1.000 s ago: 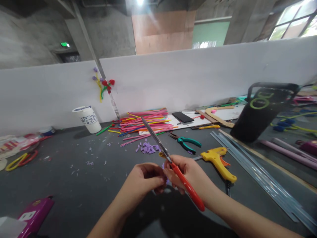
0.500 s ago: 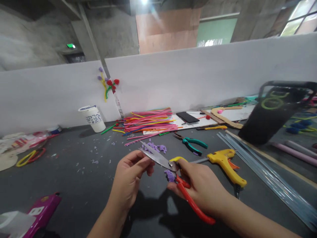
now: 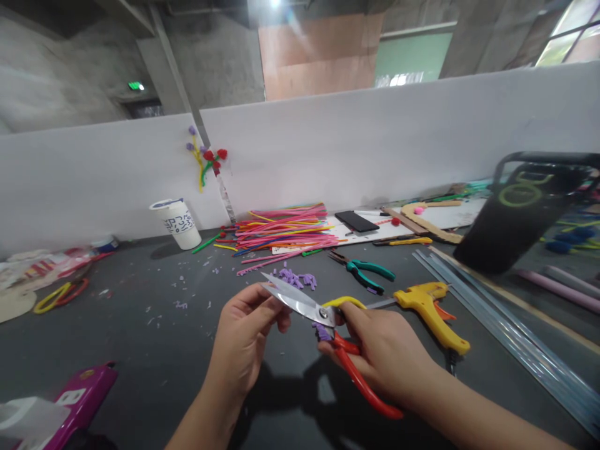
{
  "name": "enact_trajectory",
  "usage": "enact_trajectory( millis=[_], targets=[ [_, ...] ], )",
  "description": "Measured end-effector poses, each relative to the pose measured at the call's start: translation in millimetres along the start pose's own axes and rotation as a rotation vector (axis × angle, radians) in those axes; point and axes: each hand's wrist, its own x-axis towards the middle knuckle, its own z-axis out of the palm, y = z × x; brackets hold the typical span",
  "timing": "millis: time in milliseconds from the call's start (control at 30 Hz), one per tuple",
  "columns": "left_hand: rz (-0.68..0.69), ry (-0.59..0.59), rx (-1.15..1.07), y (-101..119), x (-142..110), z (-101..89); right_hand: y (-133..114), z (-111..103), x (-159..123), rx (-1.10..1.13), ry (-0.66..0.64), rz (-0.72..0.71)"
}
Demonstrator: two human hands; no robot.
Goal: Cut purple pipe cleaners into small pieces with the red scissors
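My right hand [image 3: 389, 347] grips a pair of scissors [image 3: 300, 302] by its red and yellow handles. The blades point left and lie nearly together, their tips in front of my left hand's fingers. Pinched closed beside those tips, my left hand [image 3: 248, 331] hides whatever is between its thumb and fingers. A bunch of purple fringed bits [image 3: 322, 332] shows just below the scissors' pivot; I cannot tell whether it is held or lies on the table. Beyond the blades is a pile of small purple cut pieces [image 3: 293, 277].
Behind the pile lie many coloured pipe cleaners [image 3: 281, 228]. Green-handled pliers [image 3: 365, 270], a yellow glue gun [image 3: 424, 306] and clear glue sticks [image 3: 506, 331] are to the right, near a black bottle [image 3: 497, 219]. A white cup [image 3: 180, 225] stands back left; a purple device [image 3: 82, 394] sits front left.
My left hand moved left and up to the blade tips. The scissors swung from upright to pointing left, opened, then closed. The view turned slightly left.
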Motion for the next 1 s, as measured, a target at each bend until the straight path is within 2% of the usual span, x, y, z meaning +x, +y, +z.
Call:
enact_trajectory(
  millis=[267, 733, 867, 1000],
  targets=[
    [-0.009, -0.01, -0.001, 1.4, -0.3, -0.2, -2.2, -0.3, -0.9, -0.021, -0.032, 0.007],
    [-0.035, -0.007, 0.009, 3.3, 1.1, 0.1, 0.4, 1.2, -0.4, -0.012, 0.01, 0.0],
    [-0.053, 0.012, 0.0, 2.8, 0.2, -0.4, 0.1, -1.6, 1.3, 0.192, 0.002, 0.106],
    [-0.119, -0.064, 0.087, -0.5, -1.3, 1.4, -3.8, -5.3, 4.9, 0.616, -0.043, 0.193]
  ],
)
